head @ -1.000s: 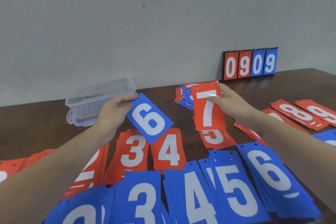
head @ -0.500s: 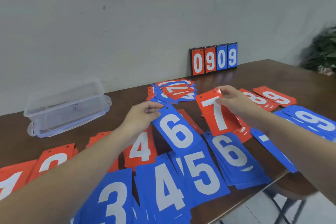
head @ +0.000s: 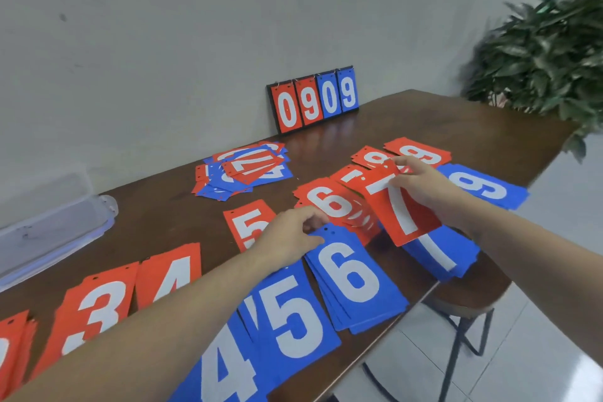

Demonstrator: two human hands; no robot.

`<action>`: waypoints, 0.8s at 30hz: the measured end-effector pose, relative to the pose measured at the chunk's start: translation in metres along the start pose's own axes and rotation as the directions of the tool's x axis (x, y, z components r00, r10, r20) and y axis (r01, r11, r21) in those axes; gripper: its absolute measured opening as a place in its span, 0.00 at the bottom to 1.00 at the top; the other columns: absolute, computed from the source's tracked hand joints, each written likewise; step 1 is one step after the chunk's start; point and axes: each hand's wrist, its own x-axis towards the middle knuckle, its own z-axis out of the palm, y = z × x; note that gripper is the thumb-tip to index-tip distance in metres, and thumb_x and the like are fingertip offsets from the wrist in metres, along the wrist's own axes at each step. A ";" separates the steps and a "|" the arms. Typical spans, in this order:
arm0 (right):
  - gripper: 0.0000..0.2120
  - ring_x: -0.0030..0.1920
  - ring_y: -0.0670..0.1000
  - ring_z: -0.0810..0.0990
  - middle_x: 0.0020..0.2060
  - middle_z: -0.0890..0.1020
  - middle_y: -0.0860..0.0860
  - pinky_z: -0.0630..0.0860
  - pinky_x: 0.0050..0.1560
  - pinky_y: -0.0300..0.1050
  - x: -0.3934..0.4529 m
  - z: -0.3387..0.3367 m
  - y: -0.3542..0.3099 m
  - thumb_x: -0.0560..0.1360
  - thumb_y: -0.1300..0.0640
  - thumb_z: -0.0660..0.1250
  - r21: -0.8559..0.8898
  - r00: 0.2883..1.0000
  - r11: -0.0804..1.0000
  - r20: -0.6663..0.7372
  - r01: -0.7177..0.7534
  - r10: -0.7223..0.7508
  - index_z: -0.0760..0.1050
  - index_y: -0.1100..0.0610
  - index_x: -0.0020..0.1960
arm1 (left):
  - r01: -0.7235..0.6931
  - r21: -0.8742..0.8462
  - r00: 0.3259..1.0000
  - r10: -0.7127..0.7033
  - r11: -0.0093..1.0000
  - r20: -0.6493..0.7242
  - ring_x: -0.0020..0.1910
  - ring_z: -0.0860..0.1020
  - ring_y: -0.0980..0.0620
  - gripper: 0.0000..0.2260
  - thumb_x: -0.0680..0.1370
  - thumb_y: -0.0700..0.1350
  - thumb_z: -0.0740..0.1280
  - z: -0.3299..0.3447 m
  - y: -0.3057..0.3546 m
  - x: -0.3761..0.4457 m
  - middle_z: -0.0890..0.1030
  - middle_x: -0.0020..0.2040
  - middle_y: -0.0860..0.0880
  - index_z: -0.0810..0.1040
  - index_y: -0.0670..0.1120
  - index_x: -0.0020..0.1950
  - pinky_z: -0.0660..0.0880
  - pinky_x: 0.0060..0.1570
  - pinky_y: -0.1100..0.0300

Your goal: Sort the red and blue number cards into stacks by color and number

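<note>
My left hand (head: 290,232) pinches the blue 6 card (head: 350,271) atop its stack; my right hand (head: 424,189) grips the red 7 card (head: 399,206).

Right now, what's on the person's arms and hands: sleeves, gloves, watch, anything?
Nothing worn that shows. Both forearms are bare right to the frame edge: no sleeves or cuffs in view. The left hand and right hand have no gloves, rings, watch or bands visible.
</note>
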 end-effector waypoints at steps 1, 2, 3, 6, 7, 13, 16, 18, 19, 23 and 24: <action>0.19 0.53 0.51 0.74 0.55 0.74 0.48 0.70 0.49 0.44 0.003 0.000 0.001 0.83 0.56 0.61 -0.006 1.000 1.000 0.007 -0.004 0.004 0.68 0.45 0.72 | -0.023 0.069 1.000 0.024 0.997 -0.016 0.56 0.76 0.57 0.12 0.77 0.46 0.74 0.000 -0.002 0.001 0.79 0.55 0.58 0.80 0.55 0.58 0.76 0.55 0.60; 0.19 0.54 0.51 0.74 0.56 0.73 0.48 0.69 0.51 0.45 0.007 0.001 0.001 0.83 0.56 0.60 -0.011 1.000 1.000 0.005 0.005 -0.005 0.67 0.45 0.73 | -0.037 0.110 0.998 0.041 0.993 -0.040 0.58 0.74 0.57 0.12 0.76 0.48 0.74 -0.001 -0.004 0.003 0.78 0.57 0.59 0.80 0.56 0.58 0.75 0.58 0.59; 0.20 0.54 0.51 0.73 0.56 0.73 0.48 0.69 0.52 0.45 0.012 0.002 0.001 0.83 0.56 0.60 -0.009 1.000 1.000 -0.005 0.019 -0.019 0.67 0.45 0.73 | -0.041 0.123 0.996 0.050 0.992 -0.068 0.59 0.73 0.57 0.11 0.76 0.49 0.74 -0.003 -0.008 0.006 0.78 0.58 0.59 0.80 0.57 0.58 0.73 0.59 0.58; 0.20 0.48 0.47 0.75 0.55 0.74 0.48 0.70 0.43 0.39 0.029 0.004 -0.001 0.82 0.57 0.61 0.004 0.996 0.997 -0.044 0.075 -0.075 0.68 0.45 0.73 | -0.033 0.099 0.984 0.049 0.995 -0.169 0.59 0.74 0.57 0.10 0.77 0.49 0.72 -0.013 -0.019 0.013 0.78 0.58 0.58 0.80 0.58 0.57 0.72 0.61 0.57; 0.20 0.47 0.46 0.75 0.55 0.75 0.47 0.70 0.41 0.37 0.037 0.005 -0.001 0.82 0.58 0.61 0.009 0.996 0.997 -0.048 0.082 -0.081 0.68 0.46 0.72 | -0.018 0.098 0.980 0.037 0.995 -0.196 0.59 0.74 0.57 0.09 0.78 0.48 0.71 -0.017 -0.022 0.017 0.78 0.58 0.58 0.80 0.57 0.58 0.73 0.61 0.57; 0.10 0.46 0.48 0.80 0.50 0.82 0.50 0.75 0.42 0.42 0.093 0.012 -0.005 0.79 0.59 0.65 -0.031 0.995 0.996 -0.044 0.087 -0.088 0.73 0.51 0.59 | 0.068 0.053 0.967 -0.053 0.996 -0.248 0.58 0.73 0.59 0.08 0.80 0.45 0.68 -0.040 -0.036 0.046 0.76 0.57 0.58 0.79 0.55 0.58 0.71 0.57 0.64; 0.09 0.49 0.52 0.80 0.51 0.81 0.49 0.76 0.46 0.45 0.118 0.013 -0.008 0.78 0.58 0.68 -0.106 0.994 0.989 -0.026 0.099 -0.103 0.76 0.49 0.58 | 0.067 0.047 0.960 -0.052 0.997 -0.276 0.56 0.72 0.60 0.06 0.81 0.45 0.67 -0.049 -0.043 0.066 0.75 0.56 0.58 0.78 0.55 0.56 0.67 0.54 0.66; 0.09 0.47 0.50 0.80 0.51 0.81 0.49 0.75 0.41 0.43 0.132 0.017 -0.007 0.79 0.56 0.69 -0.159 0.995 0.982 0.010 0.098 -0.097 0.76 0.48 0.58 | 0.067 0.032 0.957 -0.056 0.997 -0.285 0.57 0.72 0.59 0.06 0.81 0.44 0.67 -0.052 -0.049 0.078 0.75 0.57 0.57 0.78 0.55 0.55 0.67 0.55 0.64; 0.09 0.46 0.50 0.80 0.51 0.82 0.49 0.74 0.39 0.41 0.137 0.020 -0.006 0.79 0.56 0.69 -0.201 0.994 0.973 0.022 0.113 -0.110 0.76 0.48 0.59 | 0.069 0.033 0.955 -0.056 0.997 -0.291 0.58 0.72 0.58 0.06 0.81 0.44 0.67 -0.053 -0.052 0.083 0.76 0.58 0.57 0.78 0.55 0.54 0.68 0.55 0.63; 0.14 0.51 0.52 0.78 0.55 0.81 0.51 0.73 0.47 0.45 0.152 0.033 0.008 0.77 0.54 0.70 -0.416 0.986 0.894 0.051 0.165 -0.158 0.75 0.49 0.61 | 0.085 0.079 0.948 -0.056 0.993 -0.315 0.58 0.72 0.58 0.06 0.81 0.44 0.67 -0.057 -0.066 0.097 0.74 0.58 0.57 0.78 0.55 0.56 0.69 0.56 0.62; 0.16 0.55 0.53 0.76 0.56 0.80 0.51 0.71 0.50 0.46 0.154 0.036 0.013 0.76 0.52 0.71 -0.506 0.983 0.844 0.043 0.177 -0.180 0.75 0.49 0.62 | 0.092 0.094 0.945 -0.057 0.991 -0.323 0.59 0.72 0.57 0.07 0.81 0.44 0.67 -0.059 -0.070 0.099 0.74 0.58 0.57 0.78 0.54 0.57 0.70 0.57 0.62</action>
